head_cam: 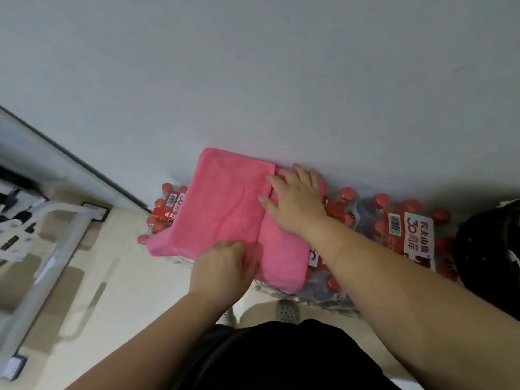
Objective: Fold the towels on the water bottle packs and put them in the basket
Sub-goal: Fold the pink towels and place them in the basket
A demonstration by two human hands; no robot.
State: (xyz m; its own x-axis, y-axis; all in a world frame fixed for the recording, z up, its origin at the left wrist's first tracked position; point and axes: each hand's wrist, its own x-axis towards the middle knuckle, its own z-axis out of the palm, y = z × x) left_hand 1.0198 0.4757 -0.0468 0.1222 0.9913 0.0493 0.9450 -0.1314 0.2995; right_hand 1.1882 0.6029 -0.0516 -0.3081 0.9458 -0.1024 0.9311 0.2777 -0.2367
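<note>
A pink towel [225,209] lies spread over shrink-wrapped water bottle packs [405,229] with red caps, against a white wall. One part of the towel is folded over, with its edge running down the middle. My right hand [295,201] lies flat with straight fingers on the towel's far right part, beside that edge. My left hand [222,266] is at the towel's near edge with fingers curled; its fingertips press into the fabric, and I cannot tell if they pinch it. A dark basket [489,249] stands at the right edge, partly cut off.
The white wall [253,80] rises directly behind the packs. A pale metal frame [50,249] stands on the beige floor at the left. My feet in perforated shoes [287,311] are just in front of the packs.
</note>
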